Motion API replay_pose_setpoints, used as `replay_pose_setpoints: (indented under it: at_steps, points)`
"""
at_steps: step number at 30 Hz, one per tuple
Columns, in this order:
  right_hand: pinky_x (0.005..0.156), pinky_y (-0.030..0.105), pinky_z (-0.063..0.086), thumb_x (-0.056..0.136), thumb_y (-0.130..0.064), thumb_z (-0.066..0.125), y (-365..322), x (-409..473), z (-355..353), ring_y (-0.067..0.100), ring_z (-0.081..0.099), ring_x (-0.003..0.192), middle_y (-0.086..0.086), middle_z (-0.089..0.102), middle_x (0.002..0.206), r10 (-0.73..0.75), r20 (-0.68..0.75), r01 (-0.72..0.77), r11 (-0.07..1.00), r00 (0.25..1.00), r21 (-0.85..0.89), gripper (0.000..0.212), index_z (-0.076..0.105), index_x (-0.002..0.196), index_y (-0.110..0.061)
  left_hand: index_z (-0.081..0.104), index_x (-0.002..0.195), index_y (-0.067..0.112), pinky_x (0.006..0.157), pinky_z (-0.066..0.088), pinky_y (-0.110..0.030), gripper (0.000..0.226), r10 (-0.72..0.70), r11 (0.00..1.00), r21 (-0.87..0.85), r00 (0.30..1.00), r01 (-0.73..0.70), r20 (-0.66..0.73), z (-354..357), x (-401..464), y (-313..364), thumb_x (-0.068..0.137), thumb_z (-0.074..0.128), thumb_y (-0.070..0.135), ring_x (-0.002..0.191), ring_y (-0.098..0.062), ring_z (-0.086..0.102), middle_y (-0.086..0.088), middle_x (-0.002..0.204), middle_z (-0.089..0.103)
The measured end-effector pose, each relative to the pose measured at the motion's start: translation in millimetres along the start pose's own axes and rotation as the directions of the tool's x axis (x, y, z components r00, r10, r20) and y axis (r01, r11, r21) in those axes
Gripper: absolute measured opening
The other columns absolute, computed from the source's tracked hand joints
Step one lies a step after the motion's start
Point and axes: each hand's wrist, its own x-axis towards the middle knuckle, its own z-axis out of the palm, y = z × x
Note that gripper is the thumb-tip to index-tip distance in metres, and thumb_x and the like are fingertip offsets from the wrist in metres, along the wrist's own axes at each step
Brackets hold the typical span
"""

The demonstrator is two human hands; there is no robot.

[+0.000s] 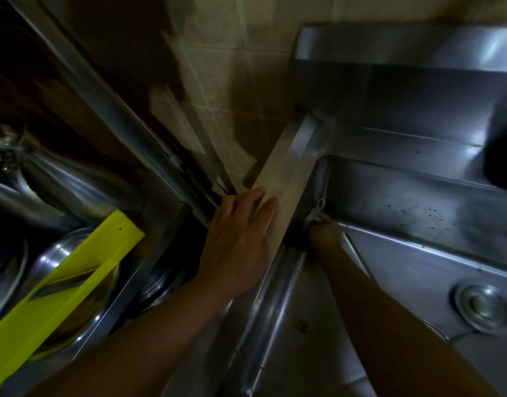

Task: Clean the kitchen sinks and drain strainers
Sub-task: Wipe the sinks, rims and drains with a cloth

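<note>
Scrubbing the sink corner, we judge: our right hand grips a pale cloth against the wall, while our left hand rests spread on the rim. The strainer sits right of both hands, likely next to be lifted out.

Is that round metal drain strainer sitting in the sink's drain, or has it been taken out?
In. The drain strainer sits seated in the floor of the sink, and neither hand touches it.
</note>
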Motion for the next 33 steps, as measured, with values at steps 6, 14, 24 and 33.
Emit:
replay_pose_setpoints:
  at_steps: [6,14,24,33]
  points:
    - [0.095,0.045,0.051,0.093,0.004,0.046,-39.6,-74.6,-10.5,0.033,0.062,0.104,0.017,0.065,0.113,-0.199,-0.029,0.199,0.944,0.980,0.264,0.035,0.062,0.119,-0.014,0.052,0.134,0.016,0.089,0.046,-0.040,0.058,0.005,1.000,-0.005,1.000,-0.005,0.000,-2.9,0.0,1.1,0.077,0.064,0.012,0.113,-0.033,0.045,-0.010,0.140,0.045]
    - [0.105,0.044,0.042,0.092,0.002,0.048,-13.0,-88.5,6.4,0.030,0.051,0.122,0.017,0.054,0.132,-0.297,-0.037,0.299,0.951,0.954,0.075,0.046,0.049,0.135,-0.013,0.049,0.136,0.017,0.089,0.045,-0.042,0.057,0.002,1.000,-0.002,1.000,-0.002,0.006,0.2,-0.6,-0.5,0.080,0.059,0.013,0.116,-0.035,0.041,-0.010,0.143,0.041]
    - [0.086,0.039,0.052,0.092,-0.010,0.048,51.6,-37.6,34.6,0.038,0.062,0.100,0.023,0.064,0.115,0.045,-0.100,-0.068,0.968,0.994,-0.243,0.046,0.050,0.137,-0.019,0.049,0.135,0.016,0.091,0.042,-0.038,0.055,0.028,0.999,-0.014,0.999,-0.029,-0.029,-0.3,0.7,-1.8,0.081,0.044,0.021,0.118,-0.032,0.040,-0.011,0.142,0.042]
    - [0.061,0.042,0.058,0.093,0.004,0.042,-11.7,-141.3,5.0,0.023,0.063,0.064,-0.007,0.063,0.065,-0.201,0.011,0.193,0.953,0.980,0.233,0.066,0.065,0.074,-0.055,0.048,0.137,0.016,0.095,0.042,-0.044,0.053,0.007,0.998,-0.059,1.000,-0.005,0.029,-5.1,1.5,0.9,0.085,0.047,0.017,0.123,-0.035,0.035,-0.011,0.146,0.037]
